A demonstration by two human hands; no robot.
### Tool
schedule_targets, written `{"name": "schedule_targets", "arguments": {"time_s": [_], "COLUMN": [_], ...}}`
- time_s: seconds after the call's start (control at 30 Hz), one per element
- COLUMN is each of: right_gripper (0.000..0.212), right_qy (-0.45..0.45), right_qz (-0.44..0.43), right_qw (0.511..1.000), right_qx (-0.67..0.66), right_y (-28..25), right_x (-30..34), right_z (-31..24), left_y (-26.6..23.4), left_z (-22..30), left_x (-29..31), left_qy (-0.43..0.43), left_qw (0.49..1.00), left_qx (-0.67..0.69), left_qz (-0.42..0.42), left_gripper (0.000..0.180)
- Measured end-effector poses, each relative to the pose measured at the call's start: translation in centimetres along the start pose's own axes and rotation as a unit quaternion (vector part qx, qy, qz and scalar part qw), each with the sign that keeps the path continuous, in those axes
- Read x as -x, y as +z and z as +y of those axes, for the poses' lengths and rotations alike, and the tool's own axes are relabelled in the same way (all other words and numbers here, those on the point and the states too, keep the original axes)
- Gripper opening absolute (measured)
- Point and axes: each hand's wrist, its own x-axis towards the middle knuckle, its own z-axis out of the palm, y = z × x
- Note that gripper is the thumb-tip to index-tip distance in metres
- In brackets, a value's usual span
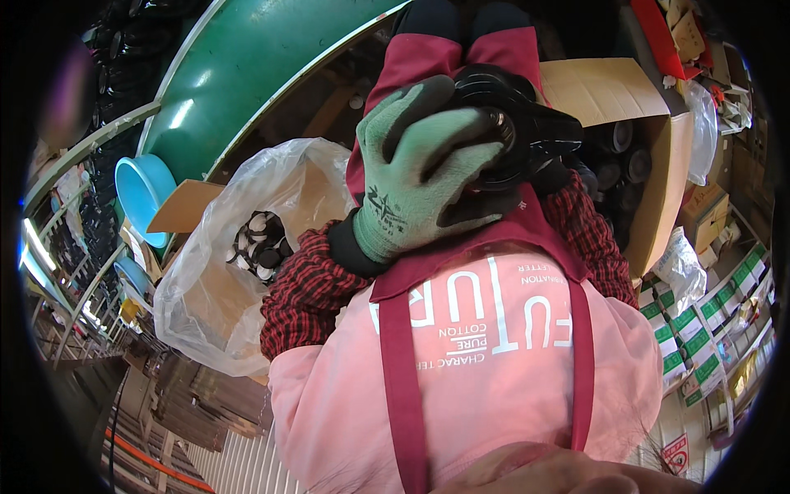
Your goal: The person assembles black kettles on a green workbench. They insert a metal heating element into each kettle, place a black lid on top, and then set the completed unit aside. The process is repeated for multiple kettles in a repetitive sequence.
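A glossy black plastic part (547, 130), rounded with a wide flaring edge, is in front of my apron, above my lap. My left hand (428, 160), in a green knitted glove, is closed over its left side with the fingers bent across it. Close to the fingertips, a small metallic-looking fitting shows in the part. From the right my other forearm (580, 218), in a red-and-black checked sleeve, reaches in behind the part. My right hand is almost wholly hidden there, so its fingers do not show. What kind of part this is I cannot make out.
Left of me stands a carton lined with clear plastic (185, 305), holding small black-and-white round pieces (262, 243). An open cardboard box (662, 198) with dark round parts is at my right. Beyond lie a green curved worktop (239, 66) and a blue basin (132, 193).
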Motion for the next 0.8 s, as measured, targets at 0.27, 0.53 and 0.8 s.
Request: {"name": "schedule_targets", "arguments": {"time_s": [0.27, 0.53, 0.8], "right_gripper": [0.08, 0.084, 0.087], "right_qy": [-0.009, -0.03, -0.054], "right_qz": [-0.018, -0.032, -0.065], "right_qw": [1.0, 0.999, 0.994], "right_qx": [0.008, 0.032, 0.063], "right_y": [-0.2, 0.5, 1.4], "right_x": [0.1, -1.0, -0.8], "right_z": [-0.1, 0.5, 0.5], "left_y": [0.4, 1.1, 0.7], "left_z": [0.2, -0.4, -1.9], "left_x": [0.1, 1.1, 0.8], "left_qy": [-0.09, -0.043, -0.056], "left_qw": [0.993, 0.984, 0.994], "left_qx": [0.063, -0.152, -0.052], "left_qz": [0.041, 0.078, 0.074], "left_gripper": [0.082, 0.061, 0.051]}}
